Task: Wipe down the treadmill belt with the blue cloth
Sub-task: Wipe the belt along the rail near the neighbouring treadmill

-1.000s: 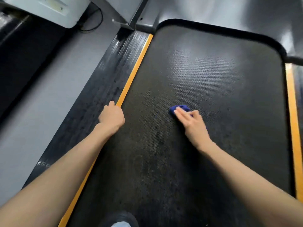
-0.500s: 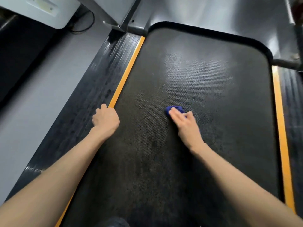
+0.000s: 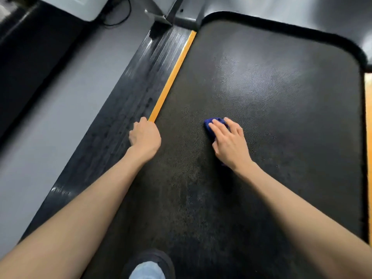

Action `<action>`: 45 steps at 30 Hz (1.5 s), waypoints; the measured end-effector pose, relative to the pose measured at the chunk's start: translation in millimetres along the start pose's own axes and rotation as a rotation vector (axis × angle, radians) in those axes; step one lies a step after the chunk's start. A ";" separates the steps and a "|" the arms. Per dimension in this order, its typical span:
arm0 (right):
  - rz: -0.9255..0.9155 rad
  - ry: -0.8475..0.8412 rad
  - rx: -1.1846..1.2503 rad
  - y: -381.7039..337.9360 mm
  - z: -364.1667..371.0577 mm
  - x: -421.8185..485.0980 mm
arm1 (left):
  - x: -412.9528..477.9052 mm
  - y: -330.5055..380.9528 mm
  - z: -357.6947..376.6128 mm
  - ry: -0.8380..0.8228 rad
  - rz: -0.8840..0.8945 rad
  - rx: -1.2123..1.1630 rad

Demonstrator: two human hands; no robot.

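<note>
Treadmill belt (image 3: 271, 117): black and finely textured, filling most of the view; a pale sheen lies across its far half, and its near half looks darker and mottled.
Blue cloth (image 3: 213, 122): bunched small on the belt, about midway along its length and left of its centre line; only its far end shows past the fingertips, and a sliver shows near the wrist.
Right hand (image 3: 229, 143): palm down on the cloth, fingers nearly straight and slightly spread, pressing it flat against the belt.
Left hand (image 3: 145, 137): fingers curled under into a loose fist that holds nothing visible, resting at the belt's left edge with the knuckles on the near end of the visible orange strip (image 3: 173, 75).
Hands to each other: well apart, with bare belt between them.
Side rail (image 3: 128, 109): black and ribbed, running just outside the left orange strip.
Right edge: a second orange strip (image 3: 368, 117) runs along it, cut off by the frame.
Floor (image 3: 60, 117): grey, left of the rail; a black cable (image 3: 118, 19) lies at its far end.
Front cover (image 3: 302, 9): grey, curving round the belt's far end.
Near edge: a dark shoe (image 3: 159, 256) with a light blue trouser cuff (image 3: 147, 270) stands on the belt.
</note>
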State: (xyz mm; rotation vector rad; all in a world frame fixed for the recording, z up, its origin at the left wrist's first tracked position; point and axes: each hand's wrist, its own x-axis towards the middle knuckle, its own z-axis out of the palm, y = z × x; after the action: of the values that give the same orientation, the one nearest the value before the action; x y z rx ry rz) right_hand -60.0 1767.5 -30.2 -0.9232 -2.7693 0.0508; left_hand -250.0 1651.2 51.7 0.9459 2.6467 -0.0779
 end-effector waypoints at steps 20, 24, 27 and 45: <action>0.319 -0.095 0.293 -16.8 14.5 88.6 | 6.2 -23.1 -2.5 -0.242 0.028 -0.070; -0.468 -0.320 0.300 -85.0 17.5 14.7 | 14.6 -15.8 -7.9 -0.260 0.000 0.005; -0.733 -0.246 0.348 -55.0 13.7 19.1 | 16.7 -13.1 -10.6 -0.282 -0.011 0.020; -0.305 -0.098 0.114 -66.7 5.4 34.3 | 13.6 -13.6 -4.9 -0.275 0.014 0.035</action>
State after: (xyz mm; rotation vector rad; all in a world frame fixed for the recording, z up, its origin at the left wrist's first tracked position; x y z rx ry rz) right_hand -127.1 1734.7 -21.9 -0.4766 -2.9281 0.2060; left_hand -269.8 1649.7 51.1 0.8946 2.3928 -0.2345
